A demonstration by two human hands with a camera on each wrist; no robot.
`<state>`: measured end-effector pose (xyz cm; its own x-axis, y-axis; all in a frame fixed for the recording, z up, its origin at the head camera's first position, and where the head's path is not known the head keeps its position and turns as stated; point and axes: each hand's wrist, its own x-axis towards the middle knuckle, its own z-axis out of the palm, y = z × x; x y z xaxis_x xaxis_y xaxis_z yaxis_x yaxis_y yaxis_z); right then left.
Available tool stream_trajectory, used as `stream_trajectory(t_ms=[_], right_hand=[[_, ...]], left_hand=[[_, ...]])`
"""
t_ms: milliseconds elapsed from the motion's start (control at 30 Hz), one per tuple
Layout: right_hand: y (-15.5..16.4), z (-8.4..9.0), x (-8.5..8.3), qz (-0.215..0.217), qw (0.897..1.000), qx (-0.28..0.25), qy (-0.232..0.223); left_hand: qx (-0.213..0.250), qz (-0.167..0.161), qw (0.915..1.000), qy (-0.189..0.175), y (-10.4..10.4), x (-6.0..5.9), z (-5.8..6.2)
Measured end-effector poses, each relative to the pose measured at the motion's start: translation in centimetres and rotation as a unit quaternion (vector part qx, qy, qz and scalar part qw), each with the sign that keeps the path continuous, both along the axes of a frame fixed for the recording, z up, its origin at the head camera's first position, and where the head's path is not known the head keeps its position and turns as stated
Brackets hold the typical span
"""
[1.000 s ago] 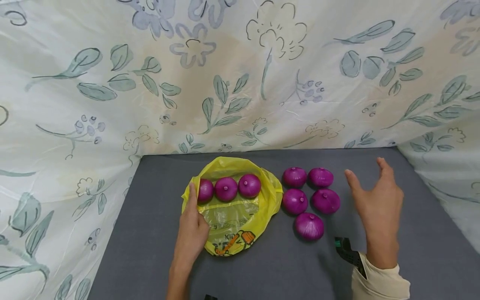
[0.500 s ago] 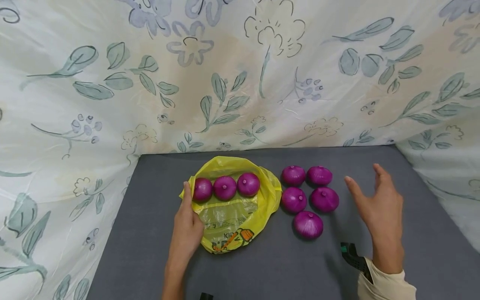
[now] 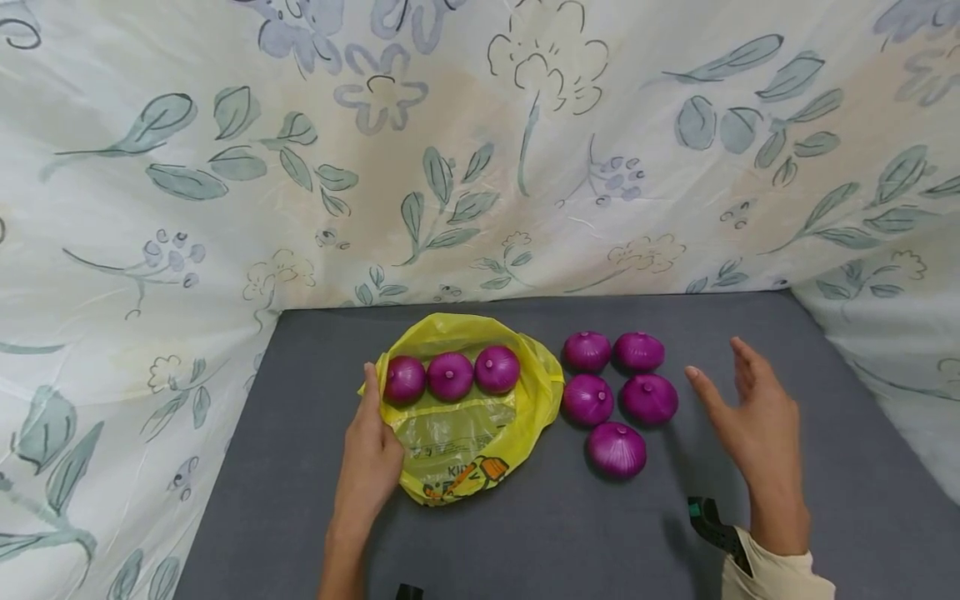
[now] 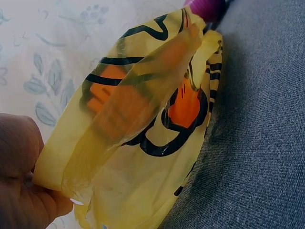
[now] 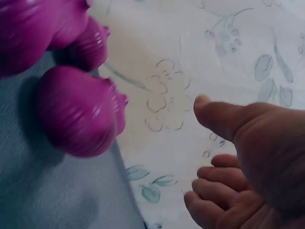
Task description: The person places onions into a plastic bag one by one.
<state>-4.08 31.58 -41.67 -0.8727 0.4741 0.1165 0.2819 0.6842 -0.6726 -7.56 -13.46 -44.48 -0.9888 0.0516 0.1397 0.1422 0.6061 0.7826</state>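
The left hand's fingers [image 3: 370, 392] are pinching the rim of the yellow plastic bag [image 3: 480, 433] at its nine o'clock edge; in the left wrist view the thumb and fingers are folding the thin film between them. The left hand [image 3: 371, 458] is lying on the grey table [image 3: 300, 467] beside the bag. Inside the bag, along its twelve o'clock side, three purple onions [image 3: 450, 376] are sitting in a row, the leftmost just beside the fingertips.

The right hand's fingers [image 3: 738, 367] are spread and relaxed, gripping nothing, and the right hand [image 3: 753, 425] is hovering above the table. At its nine o'clock, five loose purple onions [image 3: 617, 392] are lying in a cluster on the table, just beside the bag's three o'clock edge. The nearest of them is close to the hand but not touching it. A floral cloth [image 3: 480, 150] is hanging behind the table.
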Motion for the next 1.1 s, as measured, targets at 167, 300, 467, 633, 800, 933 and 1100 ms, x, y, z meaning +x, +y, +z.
stream_trajectory(t_ms=[167, 300, 467, 633, 800, 933, 1100], right_hand=[[0.4, -1.1, 0.1, 0.054, 0.998, 0.0, -0.025], [0.6, -1.8, 0.2, 0.106, 0.994, 0.007, -0.023], [0.7, -2.6, 0.2, 0.128, 0.992, 0.008, -0.021], [0.7, -3.2, 0.0, 0.135, 0.99, -0.002, -0.03], [0.4, -3.9, -0.3, 0.143, 0.989, 0.0, -0.044], [0.1, -4.4, -0.5, 0.145, 0.988, 0.0, -0.057], [-0.1, -4.9, -0.7, 0.15, 0.987, 0.004, -0.064]], left_hand=[[-0.001, 0.0, 1.0, -0.005, -0.2, 0.0, 0.0], [-0.006, 0.003, 1.0, -0.004, -0.2, 0.0, 0.1], [-0.001, -0.001, 1.0, -0.002, -0.2, -0.1, 0.0], [0.007, -0.003, 1.0, -0.002, -0.1, -0.1, -0.1], [0.012, -0.003, 0.9999, -0.006, -0.1, -0.1, -0.1], [0.01, -0.002, 0.9999, -0.007, -0.1, -0.1, -0.1], [0.008, -0.004, 1.0, -0.004, 0.0, -0.1, -0.1]])
